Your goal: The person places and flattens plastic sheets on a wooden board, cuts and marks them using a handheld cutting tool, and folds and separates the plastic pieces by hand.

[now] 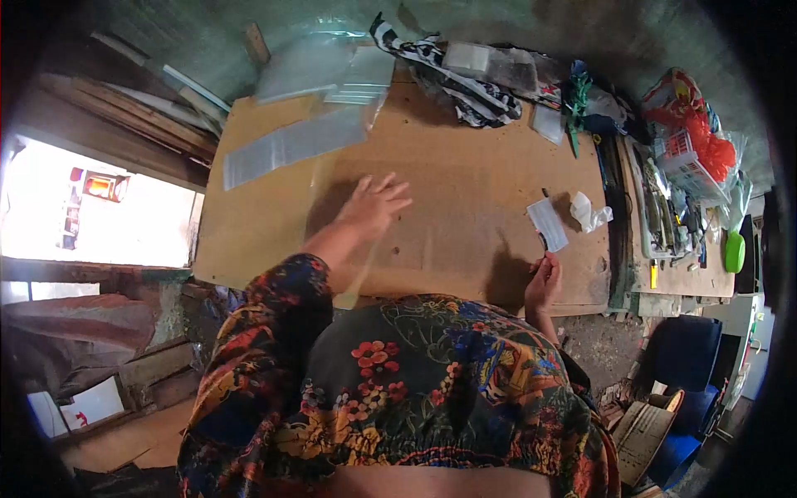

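My left hand (375,204) is over the middle-left of the wooden table (465,158), fingers spread, on or just above a thin clear sheet (432,220) whose edges are faint. My right hand (544,278) is at the table's front right, its fingers pinched on something too small to make out. Just beyond those fingertips lies a small white paper (547,224) with faint lines. A crumpled white scrap (590,212) rests to its right. Up and left of my left hand, a row of clear plastic bags (290,149) lies slantwise.
More clear bags (303,68) are stacked at the back left. Black-and-white striped plastic (477,100) and green scissors (578,104) lie along the back edge. At the right are a basket (681,158) with red plastic, a tool tray (664,212) and a blue chair (685,353).
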`<state>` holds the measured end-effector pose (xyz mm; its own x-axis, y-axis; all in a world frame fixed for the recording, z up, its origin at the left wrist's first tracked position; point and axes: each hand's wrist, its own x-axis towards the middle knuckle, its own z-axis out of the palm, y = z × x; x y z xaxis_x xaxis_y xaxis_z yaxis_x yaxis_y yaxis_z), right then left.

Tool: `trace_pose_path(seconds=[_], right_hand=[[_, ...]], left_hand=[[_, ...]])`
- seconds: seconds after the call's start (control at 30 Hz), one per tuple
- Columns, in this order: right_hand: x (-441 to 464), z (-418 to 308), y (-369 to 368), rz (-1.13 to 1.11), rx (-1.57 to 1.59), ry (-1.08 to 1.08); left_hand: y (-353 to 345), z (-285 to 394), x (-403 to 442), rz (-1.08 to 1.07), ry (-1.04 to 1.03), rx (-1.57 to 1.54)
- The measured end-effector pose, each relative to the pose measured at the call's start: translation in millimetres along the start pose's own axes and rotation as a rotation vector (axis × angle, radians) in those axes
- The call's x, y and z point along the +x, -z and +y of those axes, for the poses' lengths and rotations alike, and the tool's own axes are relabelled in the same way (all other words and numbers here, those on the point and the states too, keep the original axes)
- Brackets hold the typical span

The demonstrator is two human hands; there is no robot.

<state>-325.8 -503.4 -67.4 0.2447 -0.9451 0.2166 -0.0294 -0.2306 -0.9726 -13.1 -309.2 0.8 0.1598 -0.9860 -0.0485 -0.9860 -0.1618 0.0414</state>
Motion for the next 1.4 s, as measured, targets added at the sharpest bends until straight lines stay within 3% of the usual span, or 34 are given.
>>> trace_pose_path(seconds=[0.13,0.2,0.23,0.3,0.5,0.63,0.7,0.8,0.9,1.1,1.4], right_hand=[[2.4,4.2,1.5,0.004,-0.071,0.023],[3.6,14.6,5.7,-0.013,-0.033,0.022],[4.2,18.8,7.5,-0.011,-0.083,0.041],[5.1,25.3,7.3,0.012,-0.112,0.020],[10.0,37.6,11.9,0.027,-0.062,0.118],[10.6,29.9,11.7,0.065,-0.183,0.135],[9.4,24.3,10.9,0.074,-0.224,0.147],[8.4,25.2,10.1,0.106,-0.270,0.156],[9.7,23.7,10.2,0.129,-0.246,0.145],[7.1,14.4,9.0,0.162,-0.370,0.120],[8.0,20.2,13.3,0.151,-0.433,0.159]], left_hand=[[5.2,-60.6,-50.1,-0.045,-0.074,0.214],[28.8,-63.0,-71.0,-0.156,0.216,0.164],[27.5,-64.8,-78.6,-0.159,0.225,0.166],[25.7,-68.4,-91.9,-0.143,0.517,0.109],[22.4,-67.4,-108.6,-0.023,0.749,0.084],[20.1,-75.8,-119.6,0.100,0.732,0.014],[9.5,-89.8,-125.0,0.235,0.280,0.108],[4.2,-103.5,-124.9,0.070,0.109,0.130],[11.3,-106.3,-126.1,0.028,0.251,-0.072],[-1.4,-87.6,-126.4,0.105,0.508,-0.101],[-11.2,-84.7,-133.4,0.234,0.536,-0.042]])
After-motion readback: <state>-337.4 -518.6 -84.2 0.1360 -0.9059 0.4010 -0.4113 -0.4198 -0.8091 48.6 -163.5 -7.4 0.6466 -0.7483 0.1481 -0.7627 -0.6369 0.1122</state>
